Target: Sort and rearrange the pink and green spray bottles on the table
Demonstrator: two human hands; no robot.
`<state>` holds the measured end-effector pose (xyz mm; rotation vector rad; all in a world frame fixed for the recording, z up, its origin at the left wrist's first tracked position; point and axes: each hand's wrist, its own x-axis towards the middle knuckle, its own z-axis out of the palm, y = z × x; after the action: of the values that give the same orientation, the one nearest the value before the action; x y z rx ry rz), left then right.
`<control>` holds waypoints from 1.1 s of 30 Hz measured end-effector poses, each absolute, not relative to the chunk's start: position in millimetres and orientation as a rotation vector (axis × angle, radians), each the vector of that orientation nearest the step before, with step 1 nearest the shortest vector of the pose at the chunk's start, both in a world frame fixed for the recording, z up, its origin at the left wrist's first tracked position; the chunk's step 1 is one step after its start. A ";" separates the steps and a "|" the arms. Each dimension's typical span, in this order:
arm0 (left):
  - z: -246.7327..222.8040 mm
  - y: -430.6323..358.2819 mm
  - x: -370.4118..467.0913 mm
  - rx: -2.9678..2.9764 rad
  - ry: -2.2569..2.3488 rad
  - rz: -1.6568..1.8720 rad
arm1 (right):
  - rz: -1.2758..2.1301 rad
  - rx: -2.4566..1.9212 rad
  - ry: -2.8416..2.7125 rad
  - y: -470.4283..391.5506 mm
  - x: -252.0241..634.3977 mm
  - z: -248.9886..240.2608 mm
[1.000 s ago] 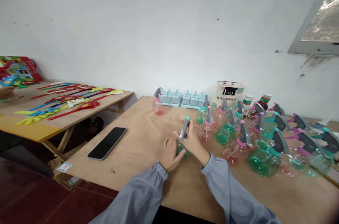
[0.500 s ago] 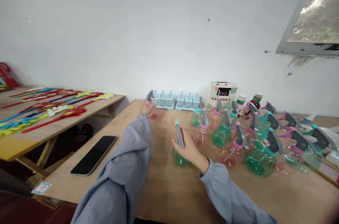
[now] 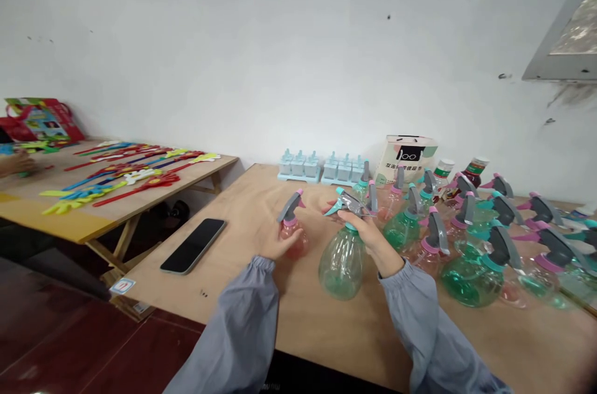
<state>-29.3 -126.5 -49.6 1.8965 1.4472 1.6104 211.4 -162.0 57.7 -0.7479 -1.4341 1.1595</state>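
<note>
My left hand [image 3: 274, 243] is closed around a pink spray bottle [image 3: 298, 243] with a grey and pink trigger head, held upright at or just above the tabletop. To its right, my right hand [image 3: 373, 237] grips the neck and trigger head of a clear green spray bottle [image 3: 341, 266]. That bottle leans slightly, its turquoise nozzle pointing left; I cannot tell whether its base touches the table. Close to my right hand stand several more spray bottles, among them a green one [image 3: 402, 229] and a pink one [image 3: 426, 251].
A black phone [image 3: 193, 246] lies on the left of the wooden table [image 3: 308, 313]. Light-blue ice-pop moulds [image 3: 298, 167], a paper bag [image 3: 405, 161] and a dark sauce bottle [image 3: 473, 173] stand by the wall. Colourful hand clappers [image 3: 135, 186] cover another table, where a person's hand [image 3: 16, 164] shows.
My left hand has drawn the pink spray bottle back from near the moulds. My right hand has turned the green spray bottle, nozzle now leftward. The view has swung left.
</note>
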 end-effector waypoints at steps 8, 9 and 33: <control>-53.0 -133.4 -14.4 1.801 1.315 1.656 | 1.091 -0.721 -1.513 -172.8 211.4 69.0; -53.1 -132.9 -14.7 1.801 1.305 1.664 | 1.103 -0.717 -1.512 -174.0 211.4 70.5; -61.0 -127.7 -15.6 1.730 1.297 1.647 | 1.186 -0.684 -1.539 -172.6 202.6 64.5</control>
<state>-15.6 -127.7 -61.0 1.7299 1.2970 1.6475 202.6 -172.6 64.5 -0.6838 -1.5389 1.1863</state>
